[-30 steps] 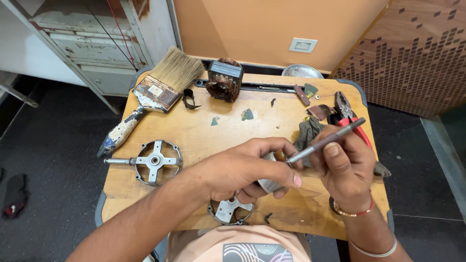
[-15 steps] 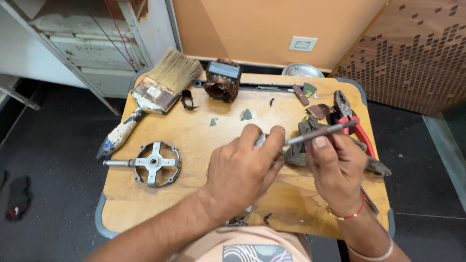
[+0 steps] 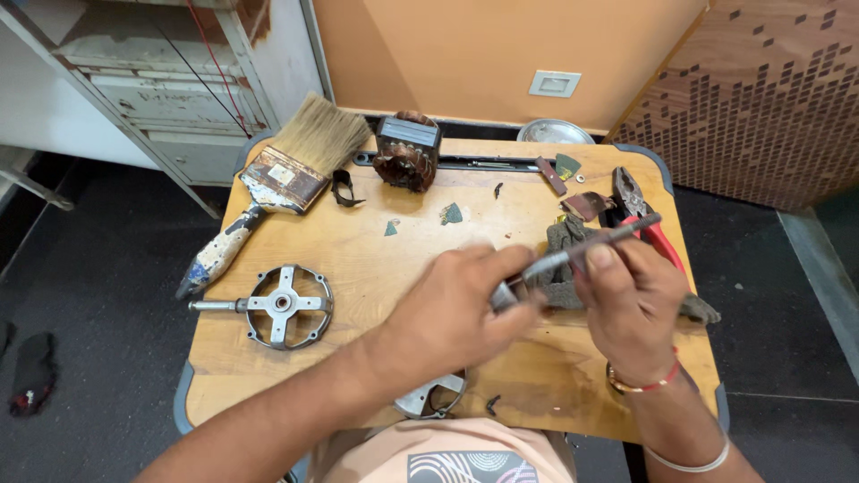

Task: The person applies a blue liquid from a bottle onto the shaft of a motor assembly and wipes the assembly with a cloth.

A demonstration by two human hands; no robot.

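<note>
Right over the middle of the desk (image 3: 295, 385), the left hand (image 3: 456, 309) is curled shut around a small grey metal part (image 3: 503, 295), only a sliver of which shows between its fingers, so its shape cannot be told. The right hand (image 3: 631, 300) sits just beside it, fingers pinched closed on a thin grey rod (image 3: 591, 246); the rod slants from the left hand's fingertips up and to the right, past the right thumb. A red thread and a bangle circle the right wrist.

Under both hands lies a dark crumpled cloth (image 3: 564, 241), touching the desk. Just beyond the right hand, red-handled pliers (image 3: 640, 210) lie along the right edge, with a brown scrap (image 3: 586, 206) beside them. Near the front edge, below the left wrist, a round metal cap (image 3: 429, 398) is partly hidden by the arm.

Well to the left sits a ring with a cross hub and a shaft (image 3: 282, 306). Behind it, a wide paintbrush (image 3: 277, 174) lies slanted, bristles toward the far side. A copper-wound motor core (image 3: 407, 152) stands near the far edge, in front of a long dark bar (image 3: 456, 163). A steel bowl (image 3: 555, 132) shows past the far edge, and small green chips (image 3: 452, 215) are scattered mid-desk.
</note>
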